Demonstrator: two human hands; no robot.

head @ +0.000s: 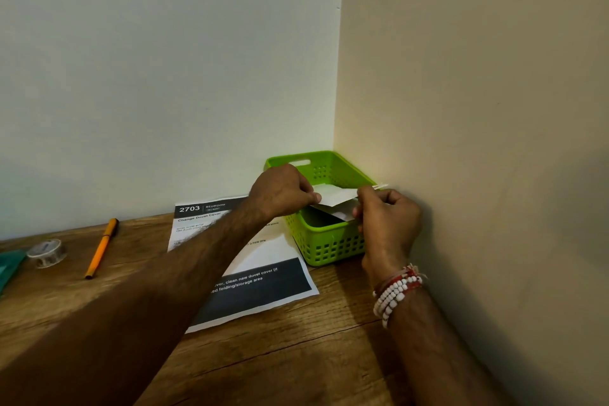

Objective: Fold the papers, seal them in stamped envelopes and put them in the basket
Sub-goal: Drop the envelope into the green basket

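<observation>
Wooden desk (296,356): left hand (283,191) and right hand (389,217) pinch the envelope (336,195) by its ends above the basket (329,249).

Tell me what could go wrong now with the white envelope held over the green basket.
1. The flat white paper envelope, pinched by the left hand and the right hand, lies across the green perforated plastic basket. It might catch on the rim instead of dropping in.
2. The basket seems to overlap the black-and-white printed sheet, so a push could slide it.
</observation>
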